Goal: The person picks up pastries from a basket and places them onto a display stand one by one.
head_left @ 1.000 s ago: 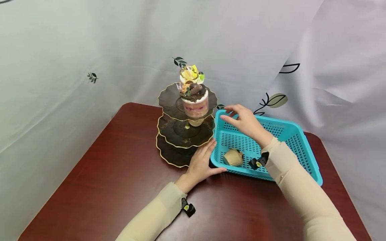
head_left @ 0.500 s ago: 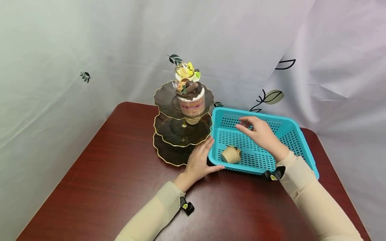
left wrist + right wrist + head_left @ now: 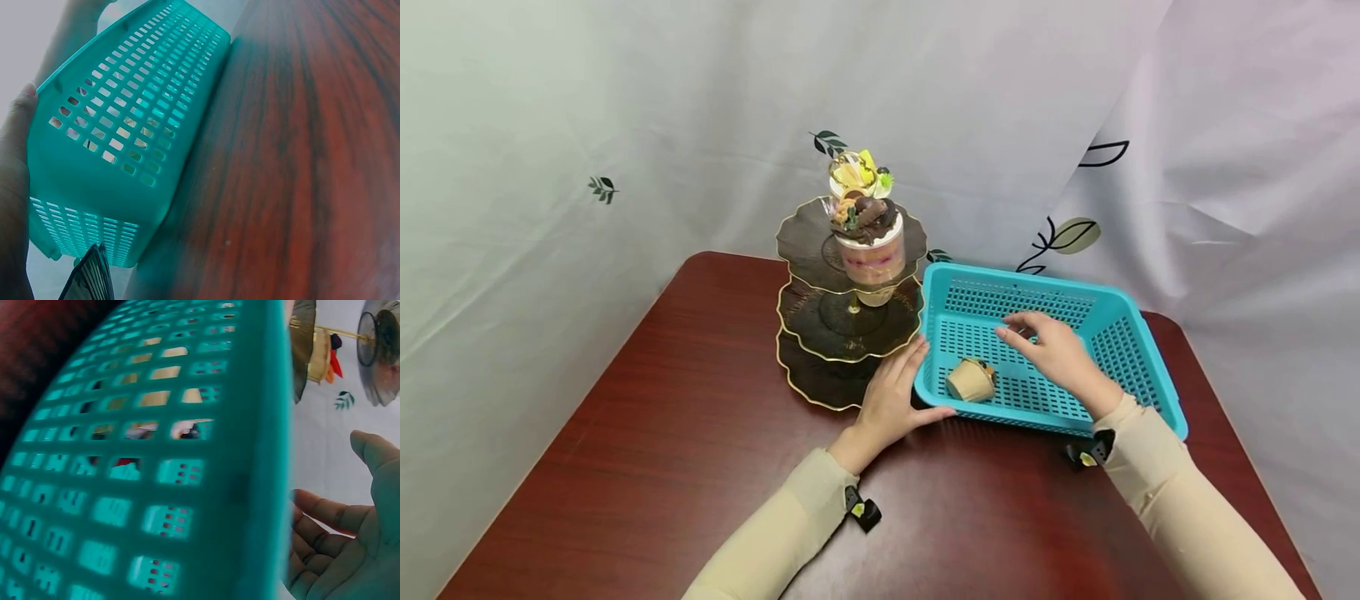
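My left hand (image 3: 887,404) rests against the near left corner of a turquoise plastic basket (image 3: 1037,277), fingers stretched along its side and thumb at the rim. In the left wrist view part of that hand shows beside the basket wall (image 3: 69,178). Over the inside of the basket hovers my right hand (image 3: 1048,346), fingers loosely bent. The right wrist view shows its thumb and fingers (image 3: 337,515) spread apart, holding nothing. A cupcake in a tan paper cup (image 3: 972,382) lies tipped on its side on the basket floor.
Left of the basket stands a three-tier dark cake stand (image 3: 808,250) with gold wavy edges. Its top tier bears a layered chocolate-topped dessert cup (image 3: 872,254) and a yellow fruit-topped one (image 3: 853,177). Another tan paper cup (image 3: 875,297) sits one tier lower. A pale curtain hangs behind.
My right hand has moved from beside the stand's top tier to the right and down, over the basket. My left hand keeps its place at the basket corner. The head view has shifted slightly.
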Motion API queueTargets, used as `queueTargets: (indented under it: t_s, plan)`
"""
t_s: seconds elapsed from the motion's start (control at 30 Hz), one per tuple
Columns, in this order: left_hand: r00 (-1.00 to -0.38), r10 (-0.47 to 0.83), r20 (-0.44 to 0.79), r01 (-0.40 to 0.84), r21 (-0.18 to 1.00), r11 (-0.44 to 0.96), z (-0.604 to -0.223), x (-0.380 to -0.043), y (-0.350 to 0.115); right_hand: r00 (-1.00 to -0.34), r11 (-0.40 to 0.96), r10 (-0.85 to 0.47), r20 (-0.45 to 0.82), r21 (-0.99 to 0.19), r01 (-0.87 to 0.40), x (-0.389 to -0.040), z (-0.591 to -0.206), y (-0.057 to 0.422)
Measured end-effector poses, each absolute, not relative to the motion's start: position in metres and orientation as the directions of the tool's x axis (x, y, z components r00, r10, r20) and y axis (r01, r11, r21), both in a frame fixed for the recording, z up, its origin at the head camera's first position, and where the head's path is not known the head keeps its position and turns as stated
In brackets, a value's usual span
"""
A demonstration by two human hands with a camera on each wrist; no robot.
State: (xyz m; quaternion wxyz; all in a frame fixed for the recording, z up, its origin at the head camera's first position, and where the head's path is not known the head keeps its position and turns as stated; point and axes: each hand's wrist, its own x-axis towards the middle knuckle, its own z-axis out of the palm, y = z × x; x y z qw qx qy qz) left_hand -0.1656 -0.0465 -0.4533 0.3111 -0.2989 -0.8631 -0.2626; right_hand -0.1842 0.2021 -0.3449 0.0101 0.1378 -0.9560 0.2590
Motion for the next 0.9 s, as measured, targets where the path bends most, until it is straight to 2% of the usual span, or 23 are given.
queueTargets:
  t_s: [0.33, 0.9]
  plan:
    - [-0.625, 0.355, 0.695, 0.683, 0.267, 0.680, -0.453, -0.167, -0.047, -0.966, 0.831, -0.259, -0.007, -0.511, -0.219, -0.190, -0.367, 0.205]
    - [-0.627, 0.351, 0.696, 0.685, 0.278, 0.674, -0.452, -0.166, -0.047, -0.955, 0.847, -0.254, -0.156, -0.513, -0.142, -0.202, -0.383, 0.203]
